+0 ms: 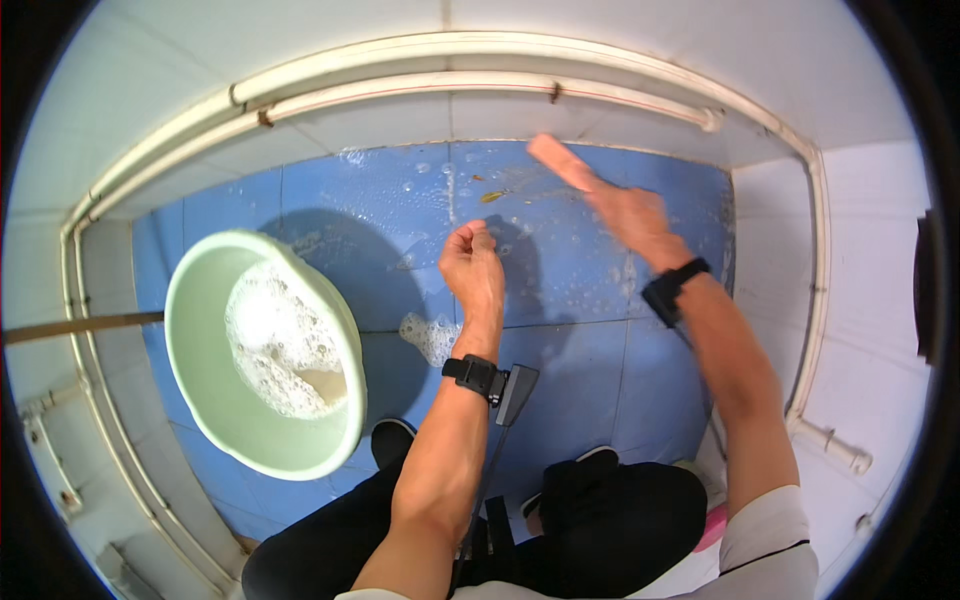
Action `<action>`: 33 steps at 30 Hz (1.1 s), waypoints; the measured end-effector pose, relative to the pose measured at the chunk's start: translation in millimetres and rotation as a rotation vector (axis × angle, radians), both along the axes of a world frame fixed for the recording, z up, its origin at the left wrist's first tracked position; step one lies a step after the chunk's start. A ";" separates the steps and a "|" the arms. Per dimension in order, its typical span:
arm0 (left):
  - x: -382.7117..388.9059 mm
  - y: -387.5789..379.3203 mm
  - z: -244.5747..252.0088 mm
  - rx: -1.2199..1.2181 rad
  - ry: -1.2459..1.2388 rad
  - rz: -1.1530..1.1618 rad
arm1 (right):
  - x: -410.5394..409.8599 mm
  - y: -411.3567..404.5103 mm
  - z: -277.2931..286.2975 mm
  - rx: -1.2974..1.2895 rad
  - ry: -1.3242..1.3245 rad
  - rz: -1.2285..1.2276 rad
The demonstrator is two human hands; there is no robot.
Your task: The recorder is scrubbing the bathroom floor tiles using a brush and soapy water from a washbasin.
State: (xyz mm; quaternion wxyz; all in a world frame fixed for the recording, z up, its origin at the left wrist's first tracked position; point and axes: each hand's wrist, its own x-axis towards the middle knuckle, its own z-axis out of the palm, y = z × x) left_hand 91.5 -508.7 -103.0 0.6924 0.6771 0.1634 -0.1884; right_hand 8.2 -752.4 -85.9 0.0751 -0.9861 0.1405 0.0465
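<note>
My left hand hangs over the middle of the wet blue tiled floor, its fingers curled in with nothing visible in them. Farther right and forward is my right hand, blurred by motion. It grips a long, blunt-ended pinkish-orange object whose kind I cannot tell; the tip points toward the wall's base. Between the two lies a small yellowish leaf-like scrap on the tiles. Foam lies on the floor left of my left wrist, and suds and droplets dot the tiles ahead.
At left, a pale green plastic basin holds murky water under white foam. A brown stick-like bar reaches the basin's far left side. White pipes run low along the tiled walls. My shoes and bent knees are close below.
</note>
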 end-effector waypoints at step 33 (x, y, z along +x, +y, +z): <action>-78.4 106.5 18.6 -0.044 0.170 0.084 | 145.7 59.4 1.6 -0.066 0.008 0.499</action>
